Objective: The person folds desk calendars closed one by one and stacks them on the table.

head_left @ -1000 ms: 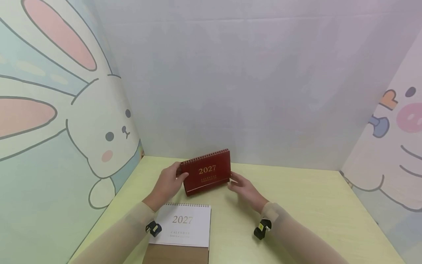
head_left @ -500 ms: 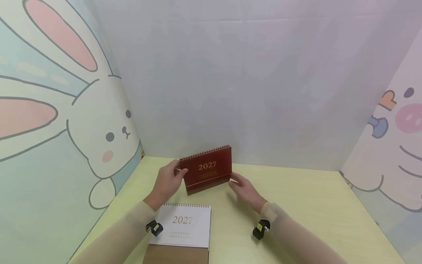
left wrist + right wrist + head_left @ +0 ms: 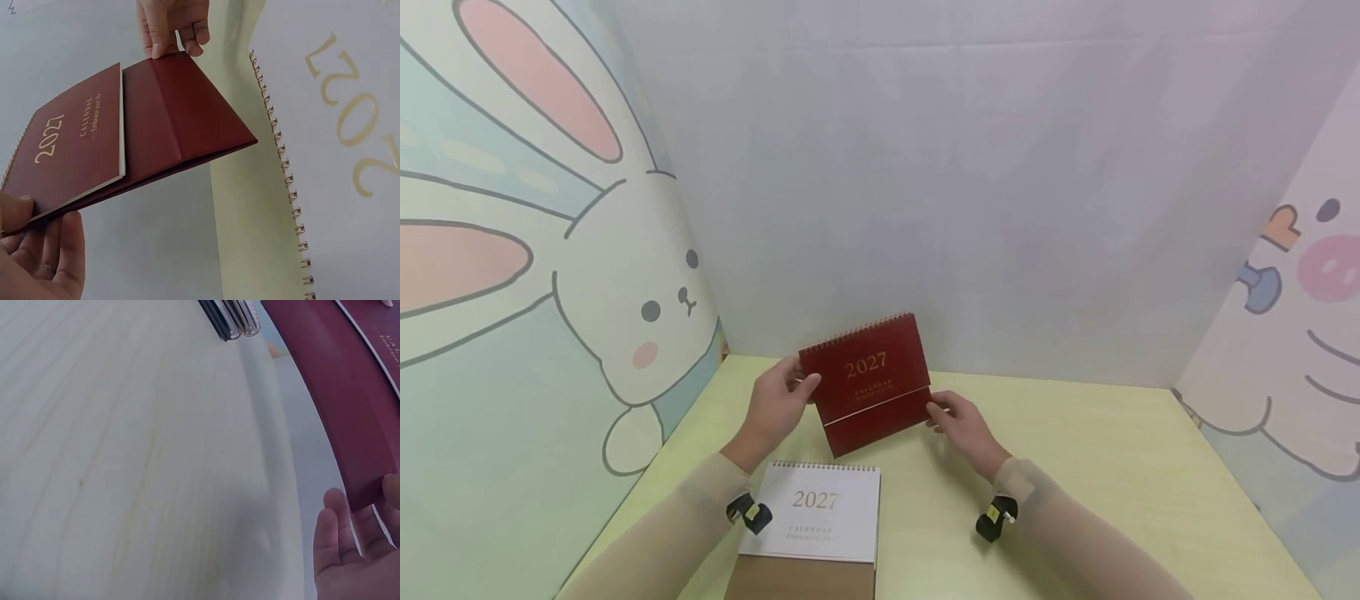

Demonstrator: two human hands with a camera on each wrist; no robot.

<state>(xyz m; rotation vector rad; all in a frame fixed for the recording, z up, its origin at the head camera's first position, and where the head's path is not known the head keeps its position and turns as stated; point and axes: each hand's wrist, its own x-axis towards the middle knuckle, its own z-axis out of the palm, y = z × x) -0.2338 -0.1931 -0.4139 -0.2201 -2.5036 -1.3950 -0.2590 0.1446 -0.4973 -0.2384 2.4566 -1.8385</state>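
A red 2027 desk calendar [image 3: 867, 368] is held up off the table in the head view, tilted with its right side higher. Its spiral runs along the top, and a plain red base panel [image 3: 165, 106] shows below the cover. At the calendar's left edge, my left hand [image 3: 778, 400] grips it, thumb in front and fingers behind. My right hand [image 3: 962, 423] pinches the lower right corner of the base panel, thumb on the front face. Nearer to me, a white 2027 calendar [image 3: 820, 512] with a brown base panel [image 3: 805, 579] lies on the table.
The pale yellow table [image 3: 1075, 467] meets a grey-white back wall [image 3: 955, 208] just behind the red calendar. Side walls carry a printed rabbit [image 3: 632, 267] and a pink-cheeked figure [image 3: 1292, 333]. Black wrist cameras [image 3: 996, 518] sit on both sleeves.
The red calendar has risen and tipped to face me more, showing more of its base panel below the cover. My left hand has shifted slightly up and left with it.
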